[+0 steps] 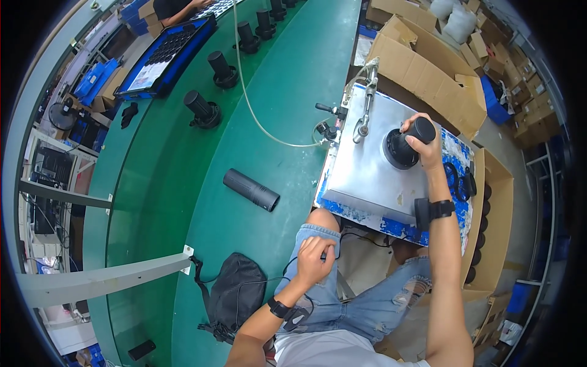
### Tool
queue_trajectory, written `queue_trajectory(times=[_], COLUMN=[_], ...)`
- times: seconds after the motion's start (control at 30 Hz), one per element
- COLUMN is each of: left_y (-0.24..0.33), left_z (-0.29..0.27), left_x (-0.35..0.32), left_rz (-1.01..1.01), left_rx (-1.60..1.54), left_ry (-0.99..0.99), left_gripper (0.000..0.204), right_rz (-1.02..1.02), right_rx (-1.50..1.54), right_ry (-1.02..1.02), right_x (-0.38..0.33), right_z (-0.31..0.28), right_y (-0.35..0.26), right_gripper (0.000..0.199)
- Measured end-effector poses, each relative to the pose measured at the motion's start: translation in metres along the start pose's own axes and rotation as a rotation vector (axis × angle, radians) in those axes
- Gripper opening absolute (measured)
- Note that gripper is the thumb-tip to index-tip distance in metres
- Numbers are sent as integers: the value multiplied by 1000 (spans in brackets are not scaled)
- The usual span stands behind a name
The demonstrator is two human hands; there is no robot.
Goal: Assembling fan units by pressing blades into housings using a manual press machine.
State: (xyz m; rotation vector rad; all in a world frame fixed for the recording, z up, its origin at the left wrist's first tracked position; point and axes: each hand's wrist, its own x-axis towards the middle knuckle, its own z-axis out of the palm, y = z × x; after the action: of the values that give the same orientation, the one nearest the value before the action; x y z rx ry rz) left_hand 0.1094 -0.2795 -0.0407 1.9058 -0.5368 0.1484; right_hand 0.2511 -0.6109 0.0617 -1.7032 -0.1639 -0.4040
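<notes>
- Right hand [424, 142] wrapped around the upper end of a black cylindrical part with a wide flared base [403, 147], fingers clamped on its barrel.
- Flared base pressed down on a flat square grey metal plate [367, 177], toward the plate's far right corner; barrel tilted up and to the right.
- Black wrist strap with a small box [431, 211] worn on the right forearm, hanging over the plate's near edge.
- Left hand [315, 260] resting on the left knee of pale ripped denim shorts [361, 306], fingers loosely curled and pinching a thin black cable [287, 269]; well apart from the right hand.
- Silver metal lever fixture [365, 110] standing upright at the far edge of the plate, a thin pale hose [257, 116] curving away from it across the belt.
- Black ribbed cylinder [251, 189] lying on its side on the green conveyor belt [244, 232], left of the plate, untouched.
- Row of black cylindrical parts on flared bases [202, 110] standing upright further along the belt.
- Black fabric bag [235, 293] lying on the belt near the left forearm.
- Open brown cardboard boxes [428, 67] beyond the plate, another to its right with dark round parts inside.
- Blue tray of dark round pieces [165, 55] at far left, another person's arm [183, 9] just beyond it.
</notes>
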Motion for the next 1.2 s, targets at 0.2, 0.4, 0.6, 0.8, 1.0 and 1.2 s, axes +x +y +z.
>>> queue_trajectory(times=[0.2,0.4,0.6,0.8,1.0,1.2], left_y=[-4,-14,-32,-96,-110,-108], left_z=[-4,-13,-5,21,27,-5], left_x=[-2,25,223,330,323,321], left_rz=[-54,-166,12,83,-26,49], left_rx=[-59,-184,-57,553,465,366], left_ry=[48,84,175,-127,-245,-497], left_gripper=[9,7,18,40,56,46], right_rz=[-95,-221,-178,-185,-186,-364], right_rx=[-42,-297,-103,-74,-92,-307], right_ry=[191,439,269,281,283,374], right_x=[-5,-6,-6,-3,-4,12], right_z=[12,25,10,21,16,24], right_y=[13,16,14,13,11,-6], right_gripper=[35,28,29,31,29,32])
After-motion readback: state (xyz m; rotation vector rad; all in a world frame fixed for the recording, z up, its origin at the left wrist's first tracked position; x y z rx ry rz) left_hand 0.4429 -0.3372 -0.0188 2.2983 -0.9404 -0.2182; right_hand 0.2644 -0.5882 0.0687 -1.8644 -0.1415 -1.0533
